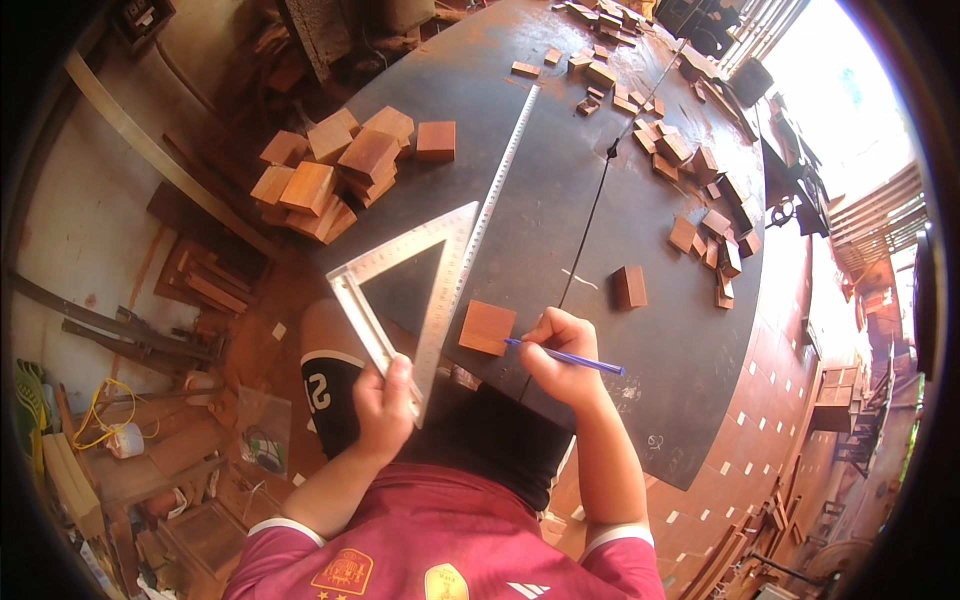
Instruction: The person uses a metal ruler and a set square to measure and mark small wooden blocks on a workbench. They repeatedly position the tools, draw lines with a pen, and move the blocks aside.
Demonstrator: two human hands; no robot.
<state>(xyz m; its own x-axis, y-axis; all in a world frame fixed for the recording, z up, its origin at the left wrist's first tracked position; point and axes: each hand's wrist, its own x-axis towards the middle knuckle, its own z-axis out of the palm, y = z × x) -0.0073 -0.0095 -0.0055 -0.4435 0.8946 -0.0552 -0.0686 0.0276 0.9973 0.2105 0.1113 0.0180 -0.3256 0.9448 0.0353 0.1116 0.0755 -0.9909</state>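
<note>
My left hand [385, 405] grips a metal triangular set square [432, 325] by its lower corner, held up off the near edge of the dark table. In my right hand [563, 355] is a blue pen [590, 364], its tip at the right edge of a square reddish-brown wooden block [487, 328]. That block lies flat near the table's front edge. A long steel ruler [500, 165] lies on the table beyond the set square, which covers part of its near end. To the right of my right hand sits another wooden block [630, 287].
The dark metal table [560, 130] has a seam running away from me. A pile of wooden blocks [318, 187] stands at its left edge. Several smaller blocks [684, 234] lie along the right and far sides. A plastic bag [262, 430] is on the floor at left.
</note>
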